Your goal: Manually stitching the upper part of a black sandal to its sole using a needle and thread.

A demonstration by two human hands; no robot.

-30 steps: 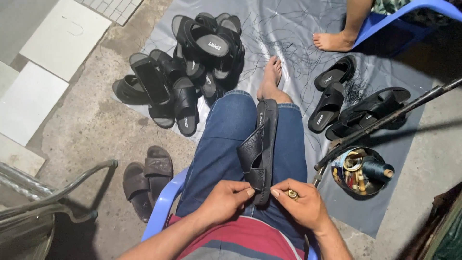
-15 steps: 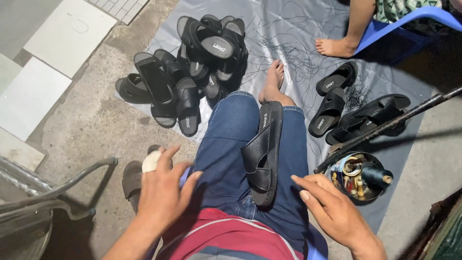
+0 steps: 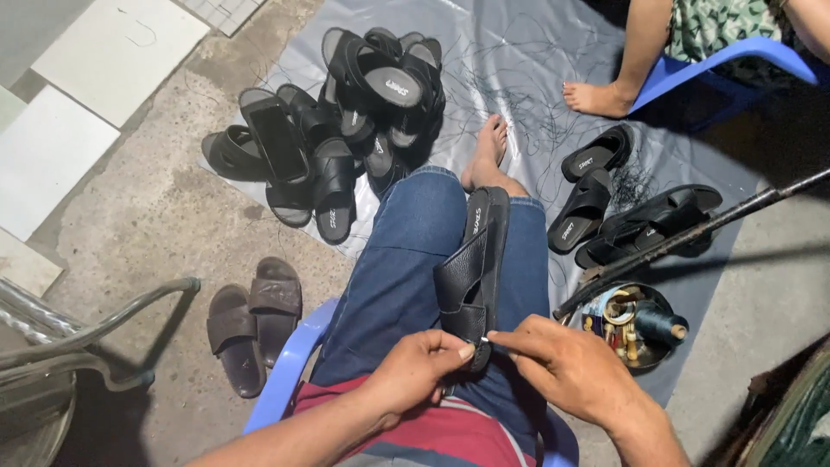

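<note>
Grey plastic sheeting [image 3: 553,60] covers the far part of the concrete floor, and it is the biggest thing I see from the head camera. On its left edge sits a heap of black sandals [image 3: 346,130]; near its right edge lie three or four more black sandals [image 3: 622,207], with loose dark thread scattered between. Another person's bare foot [image 3: 596,97] rests at the sheet's far right corner beside a blue chair [image 3: 726,60]. Off the sheet, on the bare concrete at my left, stands a brown pair of slides [image 3: 255,324]. A dark rod [image 3: 692,238] slants across the right side above a small round tin of thread spools [image 3: 635,327].

On my lap, along my blue-jeaned right thigh, lies the black sandal [image 3: 480,264] I am working on. Its long axis runs straight away from me, toe end toward my foot, heel end toward my hands, strap side turned left. Both hands meet at that near heel end. My left hand [image 3: 419,363] is curled narrow, thumb and forefinger pinched at the sandal's near edge. My right hand [image 3: 571,367] is also narrow, fingertips pinched just beside the left thumb on something too small for me to make out, perhaps a needle or thread. Neither hand is clearly nearer; the sandal stretches away from both.
</note>
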